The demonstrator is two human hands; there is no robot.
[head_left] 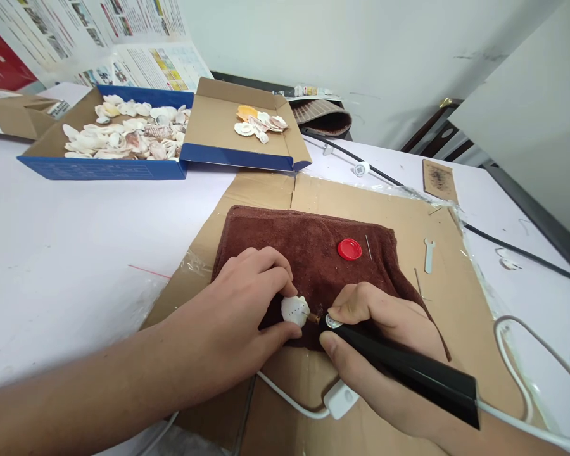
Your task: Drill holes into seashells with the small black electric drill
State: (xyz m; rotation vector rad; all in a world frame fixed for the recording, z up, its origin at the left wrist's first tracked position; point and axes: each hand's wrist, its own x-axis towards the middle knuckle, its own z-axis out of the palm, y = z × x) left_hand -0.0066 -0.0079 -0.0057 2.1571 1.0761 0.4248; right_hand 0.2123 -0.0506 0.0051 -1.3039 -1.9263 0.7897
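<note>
My left hand (240, 297) is closed, pinching a small white seashell (294, 310) against a brown towel (313, 247). My right hand (380, 342) grips a black pen-shaped power tool (408, 370), its thin bit touching the shell's right edge. The shell shows a few tiny dots on its face. A white cord (527, 405) runs from the tool's rear, and a white inline switch (341, 399) lies under my right hand.
A red cap (349, 249) and a thin needle (368, 247) lie on the towel, over flattened cardboard (408, 215). A blue box (104, 166) holds several shells; its lid (228, 123) holds a few more. A small white wrench (429, 254) and black cable (503, 244) lie right.
</note>
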